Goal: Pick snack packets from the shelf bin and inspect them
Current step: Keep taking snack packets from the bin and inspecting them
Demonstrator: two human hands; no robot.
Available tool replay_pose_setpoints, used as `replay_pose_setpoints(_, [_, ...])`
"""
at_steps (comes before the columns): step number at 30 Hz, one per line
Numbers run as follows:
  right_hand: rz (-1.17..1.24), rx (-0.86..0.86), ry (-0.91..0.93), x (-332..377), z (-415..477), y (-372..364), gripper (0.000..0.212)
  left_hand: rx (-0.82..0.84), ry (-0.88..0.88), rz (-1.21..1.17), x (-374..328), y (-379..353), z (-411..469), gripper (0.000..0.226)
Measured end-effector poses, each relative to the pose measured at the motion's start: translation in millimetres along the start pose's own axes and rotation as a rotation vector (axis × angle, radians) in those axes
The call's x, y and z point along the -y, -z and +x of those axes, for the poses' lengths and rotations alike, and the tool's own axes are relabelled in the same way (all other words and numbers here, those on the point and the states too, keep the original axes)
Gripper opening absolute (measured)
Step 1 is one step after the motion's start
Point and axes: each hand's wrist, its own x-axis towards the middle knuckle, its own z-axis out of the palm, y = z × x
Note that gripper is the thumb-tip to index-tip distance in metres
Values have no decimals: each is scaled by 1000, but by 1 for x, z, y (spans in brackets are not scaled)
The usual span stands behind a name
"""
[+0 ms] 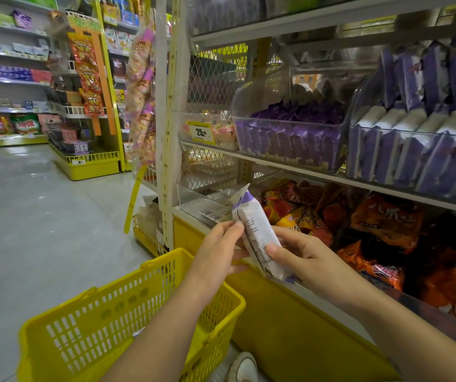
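Inspecting step under way: packet (pixel 260 238) held tilted before the lower shelf, right hand (pixel 304 255) gripping its lower half, left hand (pixel 216 249) pinching its edge, printed back up; next move likely calls for turning it over, or reaching to the bin (pixel 287 144) above.

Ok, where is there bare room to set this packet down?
Best room: the yellow basket below the left hand, seemingly near-empty, and the clear low bin left of the orange bags, holding few flat packets. Crowded: the purple-packet bin and the orange bags' shelf.
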Motion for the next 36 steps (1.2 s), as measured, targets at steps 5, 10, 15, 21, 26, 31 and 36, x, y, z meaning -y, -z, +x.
replay_pose_setpoints(5, [-334,-97,65,2,0,-10,49,160,5,-202,-2,-22,-3,66])
replay_pose_setpoints(10, [-247,-161,46,23,-8,15,59,103,-102,-352,-20,-28,0,30])
replay_pose_setpoints(15, [-119,-50,83,54,-25,58,76,52,-169,-437,-43,-53,3,26])
replay_pose_setpoints(21, [-289,-256,151,101,-48,109,67,111,-380,-109,-100,-105,10,48])
replay_pose_setpoints(26, [-225,-325,100,141,-62,163,60,175,-487,180,-144,-144,16,36])
replay_pose_setpoints(31, [-576,-478,67,171,-72,222,57,187,-586,510,-170,-167,36,41])
replay_pose_setpoints(36, [-1209,-492,-211,178,-78,276,56,135,-854,862,-177,-191,63,31])
